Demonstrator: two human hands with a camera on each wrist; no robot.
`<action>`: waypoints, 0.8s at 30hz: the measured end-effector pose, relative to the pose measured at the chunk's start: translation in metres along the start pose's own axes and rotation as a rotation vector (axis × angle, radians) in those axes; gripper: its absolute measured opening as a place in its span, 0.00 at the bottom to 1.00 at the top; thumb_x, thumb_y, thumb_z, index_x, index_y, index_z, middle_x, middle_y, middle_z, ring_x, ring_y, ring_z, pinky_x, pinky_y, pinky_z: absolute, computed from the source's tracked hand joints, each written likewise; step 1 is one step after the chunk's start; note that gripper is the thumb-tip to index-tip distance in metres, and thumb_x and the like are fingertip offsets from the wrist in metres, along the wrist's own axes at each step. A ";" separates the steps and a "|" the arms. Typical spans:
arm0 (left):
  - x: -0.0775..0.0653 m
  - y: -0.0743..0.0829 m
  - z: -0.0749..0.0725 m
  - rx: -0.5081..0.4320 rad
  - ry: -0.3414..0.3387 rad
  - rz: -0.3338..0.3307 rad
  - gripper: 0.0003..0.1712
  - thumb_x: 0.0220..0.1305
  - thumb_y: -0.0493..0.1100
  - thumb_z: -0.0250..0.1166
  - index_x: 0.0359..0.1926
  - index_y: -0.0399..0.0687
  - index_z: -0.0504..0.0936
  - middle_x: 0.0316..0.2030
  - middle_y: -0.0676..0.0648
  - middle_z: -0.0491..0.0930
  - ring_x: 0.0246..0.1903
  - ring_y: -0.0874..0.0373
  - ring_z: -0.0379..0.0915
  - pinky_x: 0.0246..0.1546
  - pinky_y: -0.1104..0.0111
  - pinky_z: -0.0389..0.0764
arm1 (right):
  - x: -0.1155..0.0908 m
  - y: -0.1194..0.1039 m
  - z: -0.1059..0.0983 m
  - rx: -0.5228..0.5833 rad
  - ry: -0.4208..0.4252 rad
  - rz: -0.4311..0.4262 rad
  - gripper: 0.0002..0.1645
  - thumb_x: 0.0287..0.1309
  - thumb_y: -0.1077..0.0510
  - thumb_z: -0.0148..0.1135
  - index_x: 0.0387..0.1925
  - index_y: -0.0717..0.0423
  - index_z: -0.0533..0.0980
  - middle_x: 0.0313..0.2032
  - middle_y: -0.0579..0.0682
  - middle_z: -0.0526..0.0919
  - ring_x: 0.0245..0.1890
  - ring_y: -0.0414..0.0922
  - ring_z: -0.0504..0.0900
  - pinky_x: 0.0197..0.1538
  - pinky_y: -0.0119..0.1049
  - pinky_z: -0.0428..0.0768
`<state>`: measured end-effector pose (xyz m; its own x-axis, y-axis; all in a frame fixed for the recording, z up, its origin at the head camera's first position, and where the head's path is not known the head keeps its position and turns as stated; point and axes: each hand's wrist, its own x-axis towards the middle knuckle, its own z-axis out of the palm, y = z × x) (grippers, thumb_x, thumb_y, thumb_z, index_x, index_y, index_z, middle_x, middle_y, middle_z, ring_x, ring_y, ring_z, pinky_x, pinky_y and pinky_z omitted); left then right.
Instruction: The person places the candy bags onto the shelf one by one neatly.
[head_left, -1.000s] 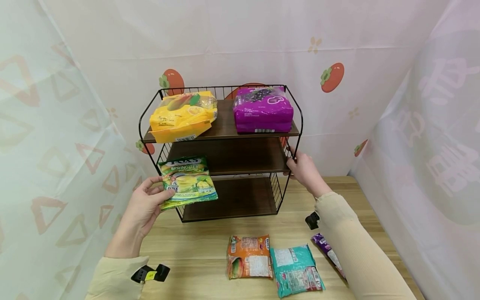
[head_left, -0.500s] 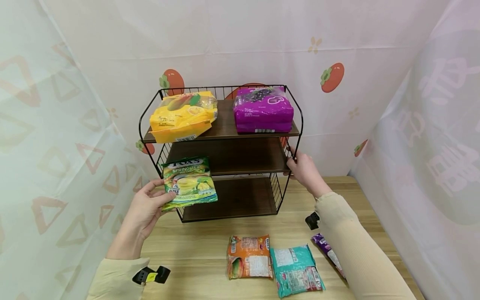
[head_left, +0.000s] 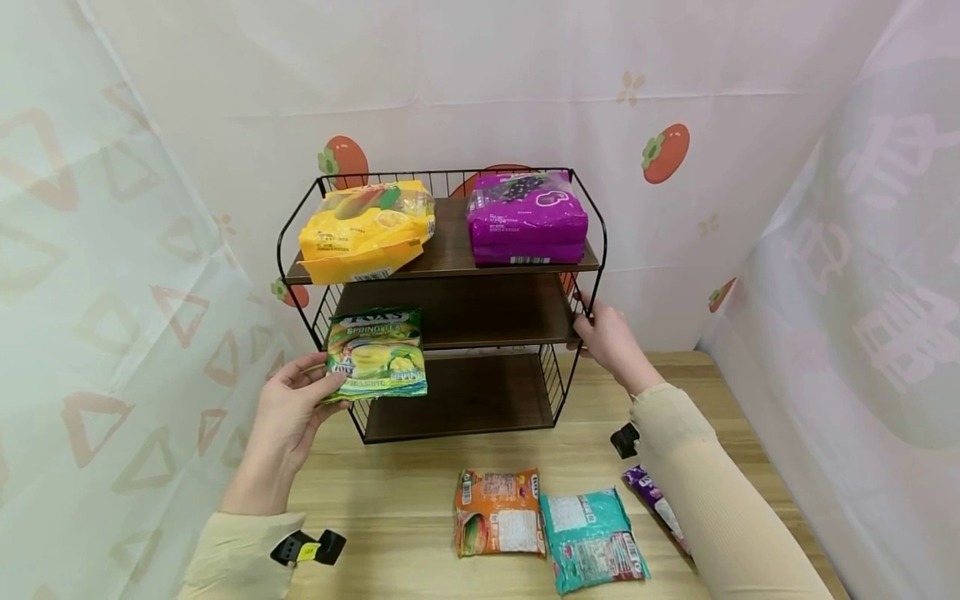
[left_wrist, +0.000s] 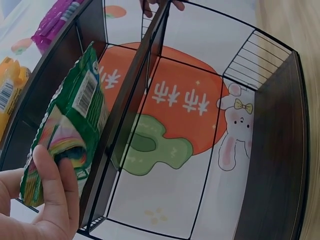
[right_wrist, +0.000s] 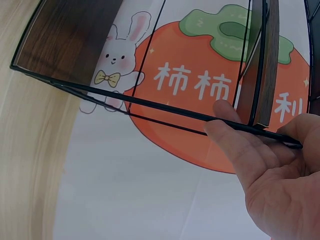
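A green candy bag [head_left: 377,354] marked Fox's Spring Tea is pinched at its lower left by my left hand [head_left: 295,408], thumb on the front. It is tilted at the left front of the middle shelf of a three-tier black wire rack [head_left: 495,308]. In the left wrist view the bag [left_wrist: 90,97] stands beside that shelf's edge, its far end over the shelf; whether it touches is unclear. My right hand [head_left: 617,346] grips the rack's right side frame at middle-shelf height. The right wrist view has this hand's fingers [right_wrist: 240,150] around the black wire.
On the top shelf sit a yellow bag [head_left: 367,232] at left and a purple bag [head_left: 527,221] at right. An orange packet [head_left: 500,514], a teal packet [head_left: 592,537] and a partly hidden purple packet [head_left: 660,508] lie on the wooden table in front. Printed cloth hangs behind.
My left hand first tips the green candy bag slightly, then raises it a little toward the middle shelf. The right hand keeps its grip on the rack frame.
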<state>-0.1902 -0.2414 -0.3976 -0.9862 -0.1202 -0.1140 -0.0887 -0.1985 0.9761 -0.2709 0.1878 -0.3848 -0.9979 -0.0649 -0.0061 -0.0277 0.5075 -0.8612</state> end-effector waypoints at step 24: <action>-0.019 -0.008 0.020 -0.033 0.118 0.254 0.27 0.66 0.26 0.65 0.64 0.34 0.71 0.68 0.49 0.55 0.38 0.58 0.85 0.42 0.66 0.86 | 0.001 0.002 0.000 0.008 0.005 -0.009 0.36 0.77 0.59 0.40 0.82 0.55 0.48 0.61 0.73 0.75 0.44 0.58 0.89 0.47 0.44 0.86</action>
<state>-0.1737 -0.2177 -0.3998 -0.9529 -0.2824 0.1109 0.1658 -0.1785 0.9699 -0.2724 0.1892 -0.3867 -0.9979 -0.0648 0.0039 -0.0359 0.5001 -0.8652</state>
